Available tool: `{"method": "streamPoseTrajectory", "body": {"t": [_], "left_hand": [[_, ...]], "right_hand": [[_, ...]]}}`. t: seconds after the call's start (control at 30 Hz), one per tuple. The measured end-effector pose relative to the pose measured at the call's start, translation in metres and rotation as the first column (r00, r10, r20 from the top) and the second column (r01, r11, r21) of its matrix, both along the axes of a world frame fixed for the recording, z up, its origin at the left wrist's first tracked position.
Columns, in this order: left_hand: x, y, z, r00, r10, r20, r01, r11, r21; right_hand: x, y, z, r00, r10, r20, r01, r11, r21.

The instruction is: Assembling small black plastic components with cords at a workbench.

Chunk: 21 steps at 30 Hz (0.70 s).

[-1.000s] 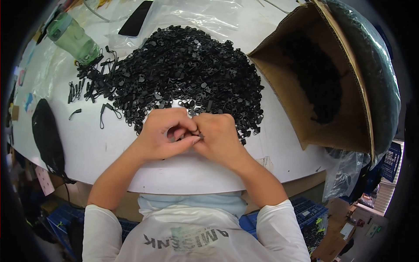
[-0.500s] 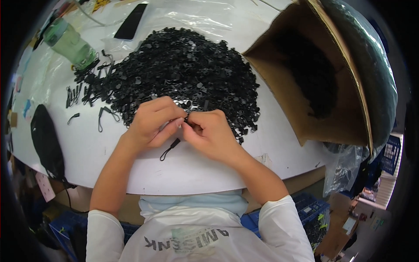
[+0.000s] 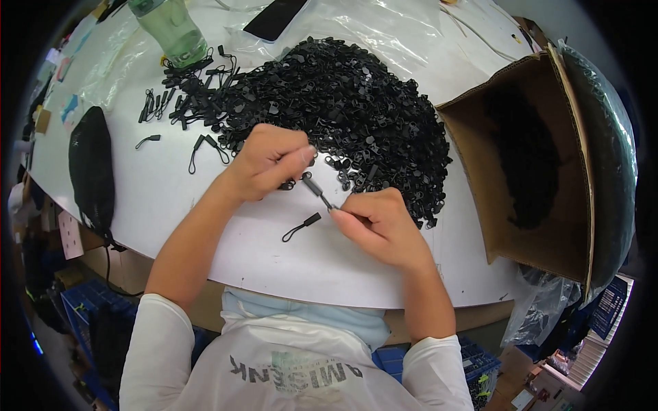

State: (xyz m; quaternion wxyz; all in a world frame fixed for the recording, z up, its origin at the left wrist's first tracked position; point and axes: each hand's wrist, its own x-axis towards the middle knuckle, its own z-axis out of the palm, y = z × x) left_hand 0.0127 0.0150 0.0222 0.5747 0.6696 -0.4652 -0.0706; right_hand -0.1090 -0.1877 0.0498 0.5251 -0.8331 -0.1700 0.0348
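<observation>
My right hand [image 3: 384, 222] pinches the lower end of a black zipper pull [image 3: 312, 185] with a cord loop, its grip part slanting up toward the left hand. The fingers of my left hand [image 3: 271, 164] are closed, thumb against index finger, with a small dark bit at the tips that I cannot make out. Both hands are over the near edge of a large heap of small black zipper sliders [image 3: 343, 103]. Another black zipper pull [image 3: 301, 227] lies on the white table [image 3: 301, 274] below the hands.
Loose zipper pulls [image 3: 157, 103] lie left of the heap, near a green bottle [image 3: 171, 31]. A black pouch [image 3: 91, 171] is at the left edge, a dark phone [image 3: 275, 18] at the back. An open cardboard box [image 3: 480, 178] with dark contents stands at right.
My hands were together and are now apart, the right one lower and to the right with the zipper pull showing between them. The whole view has shifted.
</observation>
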Motion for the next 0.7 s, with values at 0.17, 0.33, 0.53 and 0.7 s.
{"method": "streamPoseTrajectory", "body": {"t": [0.17, 0.33, 0.53, 0.7], "left_hand": [[0.0, 0.003, 0.001, 0.989, 0.142, -0.032, -0.142, 0.99, -0.009], [-0.006, -0.001, -0.004, 0.991, 0.102, -0.092, -0.11, 0.99, -0.087], [-0.008, -0.005, -0.004, 0.998, 0.066, 0.022, -0.065, 0.996, -0.058], [-0.009, -0.005, -0.004, 0.997, 0.067, 0.042, -0.066, 0.998, -0.021]], "right_hand": [[-0.002, -0.05, -0.005, 0.955, -0.245, -0.17, 0.297, 0.757, 0.582], [0.014, -0.08, -0.011, 0.57, -0.563, -0.598, 0.471, -0.373, 0.8], [0.008, -0.061, -0.005, 0.771, -0.517, -0.373, 0.618, 0.463, 0.635], [0.014, -0.059, 0.011, 0.737, -0.569, -0.365, 0.665, 0.515, 0.541]]}}
